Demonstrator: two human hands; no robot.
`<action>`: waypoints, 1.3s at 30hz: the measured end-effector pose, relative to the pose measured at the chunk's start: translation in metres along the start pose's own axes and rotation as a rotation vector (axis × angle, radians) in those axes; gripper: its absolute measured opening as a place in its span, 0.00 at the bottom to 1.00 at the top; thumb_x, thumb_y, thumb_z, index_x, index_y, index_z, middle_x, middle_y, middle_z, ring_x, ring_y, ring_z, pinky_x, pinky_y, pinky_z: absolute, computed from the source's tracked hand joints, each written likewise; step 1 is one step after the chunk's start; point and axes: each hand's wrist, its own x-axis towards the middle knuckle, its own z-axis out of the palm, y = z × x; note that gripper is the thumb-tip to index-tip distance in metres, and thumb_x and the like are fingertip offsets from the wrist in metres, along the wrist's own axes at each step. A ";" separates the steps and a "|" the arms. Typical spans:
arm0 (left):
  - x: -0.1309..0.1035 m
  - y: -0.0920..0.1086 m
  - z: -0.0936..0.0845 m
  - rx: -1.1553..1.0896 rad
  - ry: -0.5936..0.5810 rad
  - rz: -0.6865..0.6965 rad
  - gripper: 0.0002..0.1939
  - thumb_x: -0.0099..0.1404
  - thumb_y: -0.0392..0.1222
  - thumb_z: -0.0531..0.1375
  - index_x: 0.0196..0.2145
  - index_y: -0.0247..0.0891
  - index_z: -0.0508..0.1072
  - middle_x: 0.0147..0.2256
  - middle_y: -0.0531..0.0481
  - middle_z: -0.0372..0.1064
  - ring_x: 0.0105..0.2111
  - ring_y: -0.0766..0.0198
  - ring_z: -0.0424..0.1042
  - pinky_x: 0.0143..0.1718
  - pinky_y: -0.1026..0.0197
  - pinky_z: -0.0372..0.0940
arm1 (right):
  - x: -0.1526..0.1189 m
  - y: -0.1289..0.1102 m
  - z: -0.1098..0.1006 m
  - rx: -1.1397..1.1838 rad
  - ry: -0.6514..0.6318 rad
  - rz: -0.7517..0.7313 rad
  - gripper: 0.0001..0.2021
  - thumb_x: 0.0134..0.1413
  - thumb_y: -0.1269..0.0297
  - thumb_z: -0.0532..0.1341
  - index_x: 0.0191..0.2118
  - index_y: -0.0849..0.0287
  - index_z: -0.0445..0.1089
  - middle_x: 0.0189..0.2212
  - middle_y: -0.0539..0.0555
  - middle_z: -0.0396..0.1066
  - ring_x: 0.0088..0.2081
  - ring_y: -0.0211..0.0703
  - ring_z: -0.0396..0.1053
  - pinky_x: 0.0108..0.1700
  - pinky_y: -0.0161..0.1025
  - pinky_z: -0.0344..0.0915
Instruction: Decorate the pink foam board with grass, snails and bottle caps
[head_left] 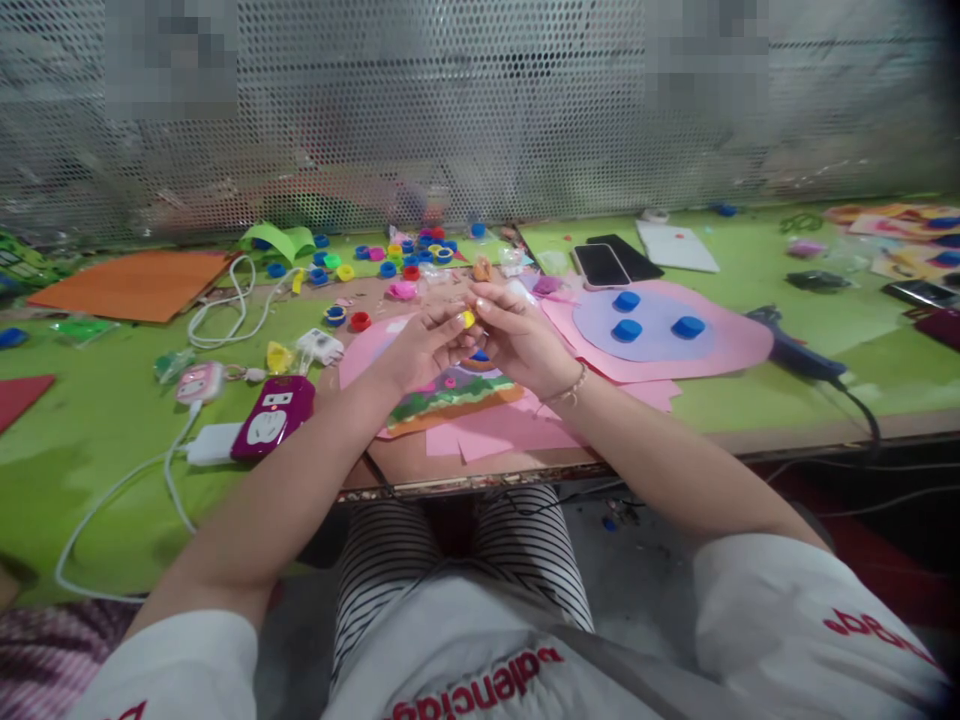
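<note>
Yellow piece (pixel 469 318), pinched at fingertips by left hand (pixel 426 346), right hand (pixel 526 342) beside, its hold unclear

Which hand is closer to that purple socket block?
Left. The left hand is beyond the purple socket block and to its right, its forearm passing close by; the right hand is farther to the right, past the left hand.

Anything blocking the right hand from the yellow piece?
Nothing visible. The yellow piece is at the left hand's fingertips, with the right hand's fingertips right beside it; exact contact is unclear. The blue piece shows lower in the picture, not between them.
</note>
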 end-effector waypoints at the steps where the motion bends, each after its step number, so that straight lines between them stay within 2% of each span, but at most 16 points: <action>1: 0.000 0.000 0.000 -0.002 0.005 -0.001 0.14 0.49 0.41 0.70 0.34 0.36 0.75 0.27 0.55 0.72 0.25 0.75 0.70 0.31 0.71 0.69 | 0.000 0.000 0.000 0.010 0.002 0.000 0.10 0.43 0.68 0.69 0.35 0.53 0.73 0.31 0.44 0.73 0.28 0.28 0.67 0.31 0.29 0.68; 7: -0.001 0.001 0.002 0.013 0.023 -0.013 0.14 0.50 0.39 0.69 0.37 0.38 0.75 0.27 0.56 0.73 0.25 0.74 0.71 0.31 0.70 0.69 | 0.002 0.000 -0.002 0.013 0.029 -0.012 0.11 0.39 0.67 0.71 0.33 0.53 0.73 0.31 0.44 0.73 0.26 0.28 0.66 0.29 0.28 0.68; 15: -0.001 0.003 0.005 0.020 0.021 0.008 0.12 0.51 0.35 0.68 0.35 0.37 0.74 0.29 0.55 0.73 0.28 0.74 0.72 0.35 0.69 0.70 | 0.003 0.000 -0.005 -0.074 -0.014 -0.090 0.09 0.44 0.66 0.68 0.34 0.53 0.71 0.30 0.44 0.71 0.26 0.28 0.66 0.30 0.29 0.68; 24: 0.000 0.000 0.004 0.097 0.030 0.039 0.17 0.49 0.38 0.69 0.39 0.38 0.73 0.32 0.54 0.74 0.33 0.69 0.75 0.41 0.64 0.69 | 0.002 0.001 -0.004 -0.075 -0.007 -0.067 0.09 0.45 0.66 0.68 0.34 0.54 0.70 0.27 0.43 0.69 0.25 0.28 0.64 0.26 0.29 0.64; 32: 0.000 -0.001 0.004 0.090 0.014 0.055 0.17 0.50 0.36 0.68 0.39 0.38 0.73 0.32 0.54 0.74 0.33 0.69 0.75 0.41 0.64 0.69 | 0.003 0.000 -0.005 -0.059 -0.026 -0.069 0.11 0.41 0.66 0.70 0.33 0.55 0.70 0.26 0.43 0.69 0.23 0.28 0.63 0.25 0.28 0.64; 39: -0.001 0.002 0.008 0.098 0.091 0.023 0.15 0.51 0.36 0.68 0.38 0.36 0.72 0.31 0.53 0.74 0.32 0.68 0.75 0.40 0.63 0.70 | 0.004 -0.001 -0.003 -0.078 0.001 -0.053 0.10 0.40 0.67 0.70 0.31 0.56 0.71 0.24 0.43 0.69 0.26 0.29 0.66 0.27 0.28 0.66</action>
